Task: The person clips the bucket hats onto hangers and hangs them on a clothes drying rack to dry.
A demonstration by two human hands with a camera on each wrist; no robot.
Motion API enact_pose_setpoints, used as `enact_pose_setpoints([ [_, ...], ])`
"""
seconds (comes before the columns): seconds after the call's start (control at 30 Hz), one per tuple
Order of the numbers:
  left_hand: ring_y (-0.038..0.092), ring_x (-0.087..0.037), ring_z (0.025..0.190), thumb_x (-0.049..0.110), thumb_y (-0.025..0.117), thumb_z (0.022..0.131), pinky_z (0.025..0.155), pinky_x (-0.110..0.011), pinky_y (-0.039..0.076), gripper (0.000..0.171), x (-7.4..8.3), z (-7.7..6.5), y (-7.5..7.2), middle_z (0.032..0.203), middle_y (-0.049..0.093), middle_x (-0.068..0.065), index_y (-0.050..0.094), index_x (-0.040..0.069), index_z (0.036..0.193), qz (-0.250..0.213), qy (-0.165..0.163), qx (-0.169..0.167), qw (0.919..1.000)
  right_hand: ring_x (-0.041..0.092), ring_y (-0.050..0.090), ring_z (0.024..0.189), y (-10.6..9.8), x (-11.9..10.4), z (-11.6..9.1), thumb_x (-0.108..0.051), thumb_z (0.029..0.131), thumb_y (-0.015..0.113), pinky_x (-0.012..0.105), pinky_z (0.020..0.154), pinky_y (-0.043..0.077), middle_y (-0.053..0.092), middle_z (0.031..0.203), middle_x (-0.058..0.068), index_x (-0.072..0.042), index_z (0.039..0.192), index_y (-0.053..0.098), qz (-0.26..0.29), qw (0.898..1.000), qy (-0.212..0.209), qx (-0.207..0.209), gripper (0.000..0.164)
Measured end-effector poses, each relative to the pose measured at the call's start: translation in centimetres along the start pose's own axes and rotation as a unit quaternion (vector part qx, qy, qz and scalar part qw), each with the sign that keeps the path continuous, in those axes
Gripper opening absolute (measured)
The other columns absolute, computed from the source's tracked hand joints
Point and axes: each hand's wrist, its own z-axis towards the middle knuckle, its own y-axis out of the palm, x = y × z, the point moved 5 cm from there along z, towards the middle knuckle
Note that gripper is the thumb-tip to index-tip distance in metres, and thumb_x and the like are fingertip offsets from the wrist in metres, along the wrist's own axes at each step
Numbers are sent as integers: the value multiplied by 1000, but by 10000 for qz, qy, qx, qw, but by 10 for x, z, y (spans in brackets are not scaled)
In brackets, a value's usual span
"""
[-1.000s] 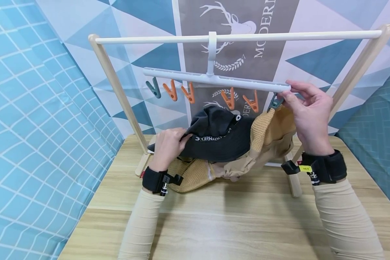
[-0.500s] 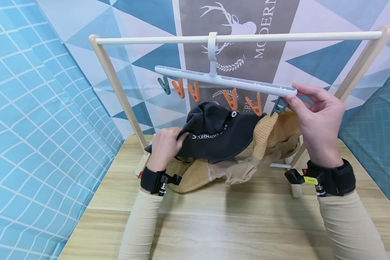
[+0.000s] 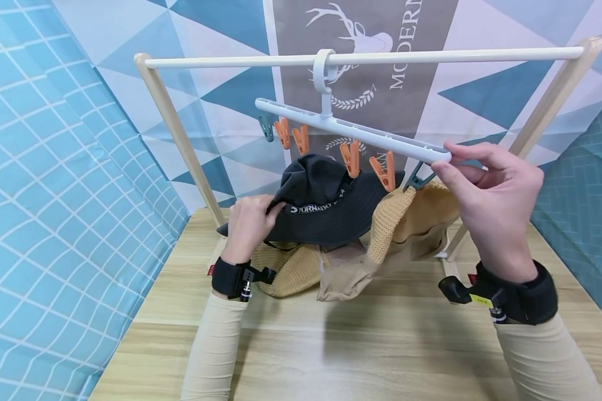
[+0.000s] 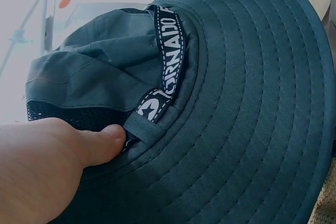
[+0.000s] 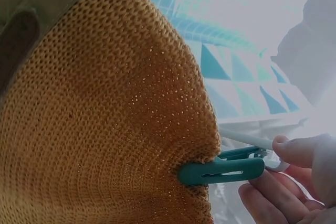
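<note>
Below the rail (image 3: pixel 431 57), your left hand (image 3: pixel 251 220) gripped one black hat (image 3: pixel 321 195); your right hand (image 3: pixel 491 195) pinched one hanger (image 3: pixel 361 131) bearing four orange clips (image 3: pixel 352 166) and two teal clips (image 5: pixel 227 167), one clamping a woven hat (image 5: pixel 115 108)

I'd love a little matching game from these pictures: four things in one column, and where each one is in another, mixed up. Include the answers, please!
Things:
1. Black hat
2. Tan knitted hat
3. Hanger
4. Orange clips

Places:
A. Hooked over the white rod
B. In a row between two green clips
C. Held in the left hand
D. Pinched by one green clip

Right pairs: 1-C, 2-D, 3-A, 4-B
</note>
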Motion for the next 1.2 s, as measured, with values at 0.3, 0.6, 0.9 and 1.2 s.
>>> enact_pose_setpoints([
  [0.3,56,-33,58,29,78,108,61,-36,27,46,-5,0,-2,61,49,-10,55,14,71,9,-109,-61,9999,12,88,92,7,-12,-7,20,87,84,20,84,66,88,107,11,24,115,76,272,9994,-185,-65,29],
  [0.6,57,-34,59,28,78,107,62,-37,30,46,-6,0,-6,61,51,-10,55,14,71,-59,-141,-86,9998,7,87,88,23,-21,-19,7,86,93,18,82,65,87,103,2,18,112,80,-415,9977,-474,-256,31],
  [0.9,59,-37,59,27,79,106,61,-38,30,47,-7,1,-7,59,50,-11,55,13,69,-125,-173,-73,9997,5,86,87,35,-23,-27,3,86,96,18,78,65,87,102,-4,17,109,81,-684,9953,-583,-347,31],
  [1.2,57,-36,58,26,80,106,61,-37,29,48,-9,0,-7,59,47,-9,53,14,68,-128,-174,-44,9998,3,85,90,39,-19,-33,2,86,96,18,81,65,84,100,-8,18,109,81,-714,9945,-632,-441,31],
])
